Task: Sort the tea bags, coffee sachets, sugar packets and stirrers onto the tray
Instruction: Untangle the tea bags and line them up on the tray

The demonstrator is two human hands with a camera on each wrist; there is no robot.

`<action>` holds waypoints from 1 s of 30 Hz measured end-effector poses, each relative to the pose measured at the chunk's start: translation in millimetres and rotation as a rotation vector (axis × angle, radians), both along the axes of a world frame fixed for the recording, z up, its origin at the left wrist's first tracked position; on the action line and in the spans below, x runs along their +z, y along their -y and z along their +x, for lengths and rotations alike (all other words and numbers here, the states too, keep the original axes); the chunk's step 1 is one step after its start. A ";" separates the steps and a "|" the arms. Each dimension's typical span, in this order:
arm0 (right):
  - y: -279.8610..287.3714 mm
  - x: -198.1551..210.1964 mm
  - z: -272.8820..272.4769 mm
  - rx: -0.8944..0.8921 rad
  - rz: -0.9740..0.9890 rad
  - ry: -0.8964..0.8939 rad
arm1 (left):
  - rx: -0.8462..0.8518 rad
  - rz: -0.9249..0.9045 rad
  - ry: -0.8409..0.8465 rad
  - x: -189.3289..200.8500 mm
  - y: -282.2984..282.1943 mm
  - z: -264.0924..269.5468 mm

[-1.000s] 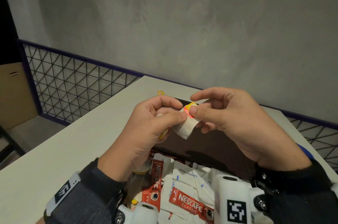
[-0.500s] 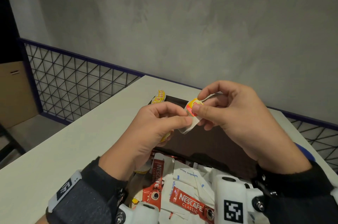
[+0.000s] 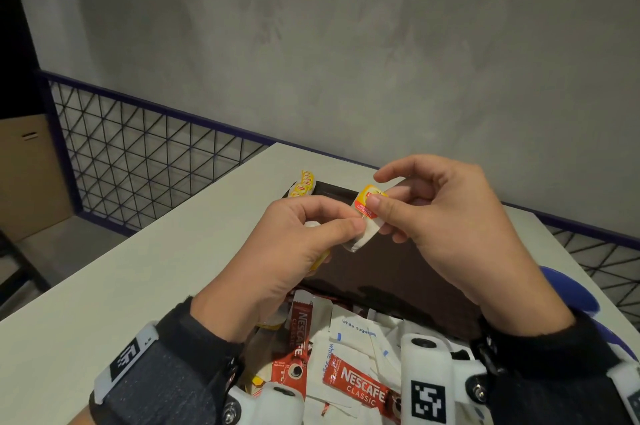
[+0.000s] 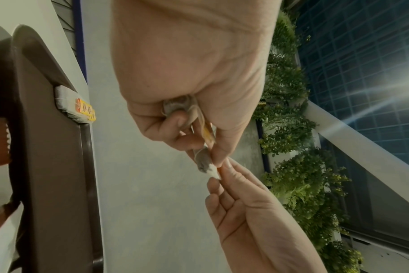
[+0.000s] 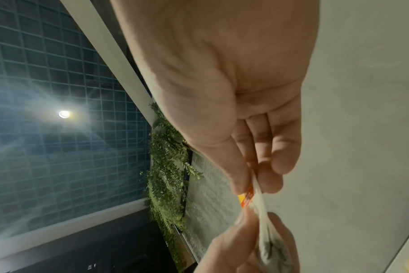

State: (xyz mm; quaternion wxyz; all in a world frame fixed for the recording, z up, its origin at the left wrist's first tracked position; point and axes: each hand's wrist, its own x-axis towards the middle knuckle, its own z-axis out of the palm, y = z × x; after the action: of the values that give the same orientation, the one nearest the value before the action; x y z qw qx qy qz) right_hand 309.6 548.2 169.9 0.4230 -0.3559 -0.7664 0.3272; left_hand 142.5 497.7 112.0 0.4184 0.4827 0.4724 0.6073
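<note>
Above the dark brown tray (image 3: 408,279) both hands hold one tea bag (image 3: 363,234), white with a yellow and red tag. My right hand (image 3: 379,202) pinches the tag end between thumb and fingers; the tag (image 5: 246,198) shows at the thumb tip. My left hand (image 3: 346,222) pinches the bag's lower part (image 4: 204,162) and keeps another tea bag (image 4: 175,107) curled in its palm. A small stack of tea bags (image 3: 304,183) lies at the tray's far left corner (image 4: 82,109).
Red Nescafe sachets (image 3: 356,386) and white sugar packets (image 3: 353,331) lie heaped at the near end, between my wrists. A blue rounded thing (image 3: 568,293) sits right of the tray. The pale table (image 3: 138,279) ends at a mesh railing (image 3: 145,154) on the left and a grey wall behind.
Both hands have risen a little, and the right hand has drawn the tea bag up and to the right. The stack at the tray's corner has come into sight.
</note>
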 end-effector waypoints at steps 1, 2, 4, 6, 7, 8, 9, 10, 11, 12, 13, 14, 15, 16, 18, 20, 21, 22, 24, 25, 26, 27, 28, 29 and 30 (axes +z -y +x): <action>-0.2 0.0 -0.3 -0.005 0.006 0.005 | -0.006 -0.006 -0.006 0.0 -0.1 0.1; -0.6 -0.3 -0.1 -0.011 0.012 0.008 | -0.011 -0.010 -0.013 -0.4 -0.2 0.1; -1.9 -1.1 0.7 -0.027 0.037 0.020 | -0.019 -0.016 -0.034 -0.7 -0.1 0.1; -3.7 -2.6 1.3 -0.039 0.066 0.039 | -0.024 -0.022 -0.047 -1.3 0.3 -0.1; -4.4 -3.5 1.4 -0.042 0.077 0.048 | -0.026 -0.024 -0.048 -1.6 0.2 -0.1; -5.2 -4.5 1.7 -0.047 0.087 0.056 | -0.026 -0.026 -0.048 -2.0 0.0 -0.2; -5.7 -5.1 1.6 -0.054 0.095 0.064 | -0.023 -0.030 -0.050 -2.3 -0.2 -0.2; -6.4 -5.8 2.0 -0.062 0.106 0.073 | -0.019 -0.034 -0.053 -2.6 -0.4 -0.1; -6.7 -5.9 1.8 -0.069 0.117 0.081 | -0.016 -0.037 -0.054 -2.9 -0.5 0.0; -6.9 -6.0 1.8 -0.076 0.126 0.086 | -0.016 -0.038 -0.050 -3.2 -0.5 0.3; -6.9 -6.0 1.4 -0.084 0.133 0.089 | -0.017 -0.039 -0.041 -3.2 -0.5 0.4; -6.9 -6.2 0.9 -0.091 0.143 0.091 | -0.018 -0.041 -0.032 -3.0 -0.3 0.6; -6.7 -6.5 0.2 -0.098 0.155 0.095 | -0.017 -0.045 -0.027 -2.9 -0.2 0.7; -6.4 -6.9 -0.5 -0.104 0.173 0.101 | -0.014 -0.050 -0.031 -2.7 -0.2 0.7; -5.5 -7.7 -1.7 -0.120 0.212 0.118 | -0.006 -0.061 -0.048 -3.3 -0.7 0.6; -4.1 -7.8 -2.1 -0.131 0.242 0.142 | -0.002 -0.071 -0.048 -4.1 -1.0 0.5; -3.6 -7.8 -2.2 -0.132 0.259 0.155 | -0.003 -0.075 -0.044 -4.1 -0.7 0.4; -3.2 -7.7 -2.1 -0.131 0.276 0.167 | -0.008 -0.080 -0.042 -3.8 -0.5 0.2; -2.3 -7.8 -2.4 -0.119 0.309 0.193 | -0.026 -0.087 -0.043 -3.4 -0.3 -0.5; -1.7 -7.8 -2.6 -0.112 0.331 0.214 | -0.035 -0.090 -0.044 -3.4 -0.3 -0.9; -0.9 -7.9 -3.1 -0.109 0.361 0.242 | -0.042 -0.095 -0.043 -3.3 -0.4 -1.4; 0.3 -7.9 -3.3 -0.107 0.397 0.272 | -0.049 -0.103 -0.039 -3.4 -0.4 -1.8; 1.3 -7.9 -3.6 -0.107 0.429 0.299 | -0.058 -0.111 -0.032 -3.5 -0.6 -2.1; 2.3 -8.0 -3.6 -0.105 0.456 0.321 | -0.068 -0.117 -0.022 -3.7 -0.5 -2.5; 2.6 -8.3 -3.7 -0.101 0.481 0.338 | -0.078 -0.122 -0.011 -3.7 -0.3 -2.3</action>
State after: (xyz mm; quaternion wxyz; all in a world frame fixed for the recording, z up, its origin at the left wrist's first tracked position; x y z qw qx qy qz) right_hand 305.9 545.6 161.7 0.3775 -0.3325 -0.8628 0.0511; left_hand 140.1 498.0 108.3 0.4678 0.4778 0.4914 0.5580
